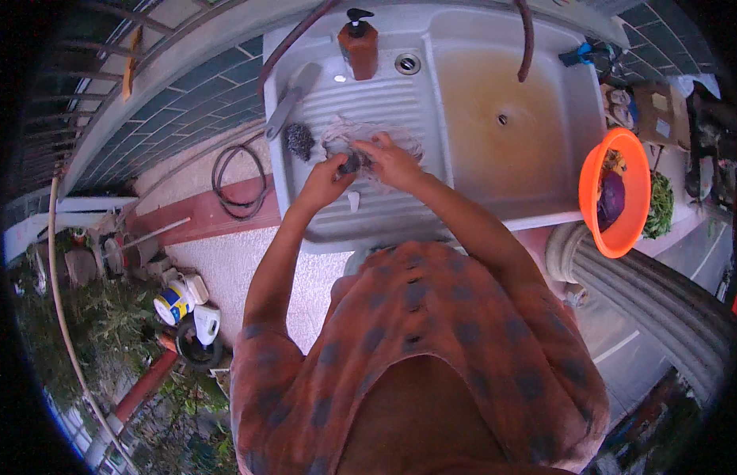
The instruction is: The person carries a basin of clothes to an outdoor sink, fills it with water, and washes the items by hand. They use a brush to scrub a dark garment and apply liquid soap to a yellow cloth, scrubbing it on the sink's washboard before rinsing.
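Over the ribbed washboard part of the sink [321,214], my left hand [327,182] pinches a small dark grey thing [351,163] whose kind I cannot make out. My right hand [394,165] bends over it from the other side, its fingers closed on the same bundle. A wet, pale pinkish cloth [384,133] is spread under and behind the hands. Left of them sits a dark scouring pad [299,141], and beyond it lies a brush [293,103] with a grey handle. A small white piece [353,200] rests just in front of my hands.
An orange-brown pump bottle [359,51] stands at the back beside a drain [407,63]. Brownish residue stains the right basin [495,158], where a hose [526,39] hangs. An orange bowl [614,194] with something purple sits at right, near green leaves [660,204].
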A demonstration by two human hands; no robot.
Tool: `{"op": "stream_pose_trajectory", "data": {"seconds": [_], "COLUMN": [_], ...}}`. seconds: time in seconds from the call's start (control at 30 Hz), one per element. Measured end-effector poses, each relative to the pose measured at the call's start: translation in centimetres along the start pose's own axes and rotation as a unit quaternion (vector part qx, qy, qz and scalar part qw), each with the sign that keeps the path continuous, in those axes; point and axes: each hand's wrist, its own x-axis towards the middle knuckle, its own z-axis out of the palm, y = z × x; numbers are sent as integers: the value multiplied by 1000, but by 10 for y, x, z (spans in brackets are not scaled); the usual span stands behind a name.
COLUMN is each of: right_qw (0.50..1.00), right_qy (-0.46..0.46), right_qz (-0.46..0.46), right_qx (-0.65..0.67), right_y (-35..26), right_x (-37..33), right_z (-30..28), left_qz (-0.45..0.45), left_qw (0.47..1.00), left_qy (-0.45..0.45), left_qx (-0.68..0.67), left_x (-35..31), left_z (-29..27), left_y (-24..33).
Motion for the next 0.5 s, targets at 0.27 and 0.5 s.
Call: {"op": "stream_pose_trajectory", "data": {"seconds": [0.27, 0.5], "right_qw": [992, 997], "right_qy": [-104, 50], "right_qz": [20, -55], "right_qx": [-69, 17], "right_y": [-3, 0], "right_x": [28, 4], "right_z": [-19, -80], "left_qz": [-38, 28], "left_qw": [994, 983], "left_qy": [-1, 155], "left_qx": [-106, 96], "left_x": [1, 0], "left_z": [-43, -59], "left_y": [41, 54]}}
